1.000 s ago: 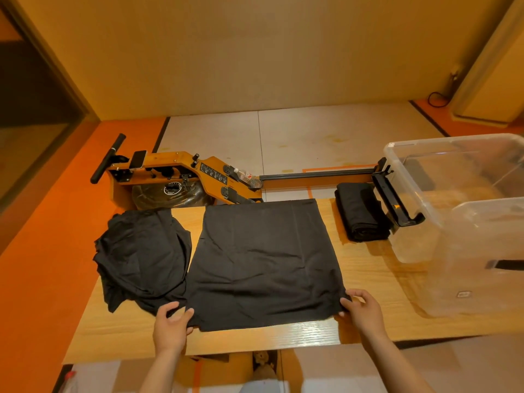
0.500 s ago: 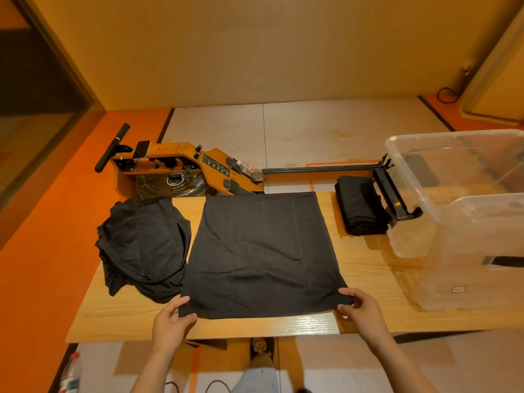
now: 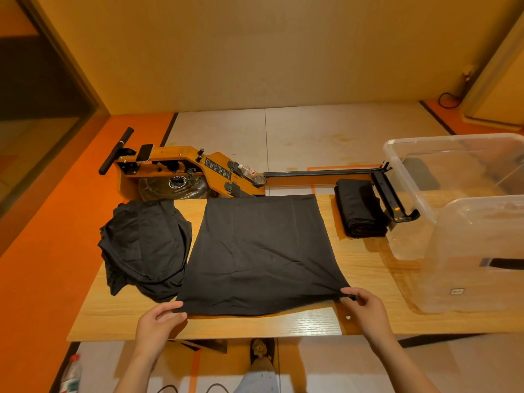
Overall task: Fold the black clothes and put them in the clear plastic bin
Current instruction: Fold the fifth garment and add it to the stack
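Head view: a flat black garment (image 3: pixel 261 251) lies mid-frame on the bench (image 3: pixel 368 268), nearly square, its slightly longer axis running up the frame. The left hand (image 3: pixel 157 321) pinches its lower-left corner and the right hand (image 3: pixel 365 310) its lower-right, fingers closed narrowly on cloth. A crumpled black heap (image 3: pixel 144 245) lies left. A folded bundle (image 3: pixel 358 211) (long axis up-frame) lies beside the clear plastic bin (image 3: pixel 467 222) at right.

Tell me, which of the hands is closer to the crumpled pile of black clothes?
Left. The left hand pinches the near left corner of the spread garment, right beside the crumpled pile; the right hand pinches the opposite near corner, farther away.
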